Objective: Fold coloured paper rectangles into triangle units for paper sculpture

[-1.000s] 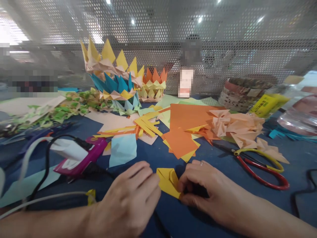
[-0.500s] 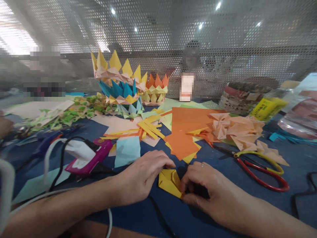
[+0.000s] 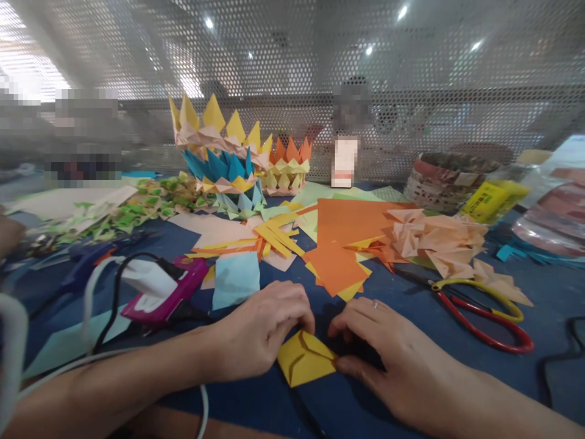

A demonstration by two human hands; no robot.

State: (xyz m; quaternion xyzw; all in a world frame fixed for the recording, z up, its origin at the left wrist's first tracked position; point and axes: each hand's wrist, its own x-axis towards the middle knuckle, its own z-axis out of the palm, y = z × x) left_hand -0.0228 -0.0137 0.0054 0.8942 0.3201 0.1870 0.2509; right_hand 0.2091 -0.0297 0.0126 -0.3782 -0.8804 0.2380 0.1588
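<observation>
Turned since the earlier frame, the small yellow folded-paper piece (image 3: 308,361) lies near centre — my left hand (image 3: 273,326) curls at its far edge, grip unclear; my right hand (image 3: 381,341), thumb and forefinger apart, meets its right corner, probably to steady it.

The folded yellow paper packet (image 3: 308,363) lay on the dark blue tabletop (image 3: 361,417), near middle, between the person's bare left hand (image 3: 274,323) and bare right hand (image 3: 375,341). Left of both hands was the purple plastic power strip (image 3: 185,291); right of them, the scissors with red and yellow handles (image 3: 514,348). Farther off lay flat orange paper sheets (image 3: 351,225), between narrow yellow paper strips (image 3: 276,238) on the left and folded peach paper pieces (image 3: 445,235) on the right. Multicoloured pointed paper crowns (image 3: 217,171) stood far left of middle, before the grey perforated metal screen (image 3: 283,67).
</observation>
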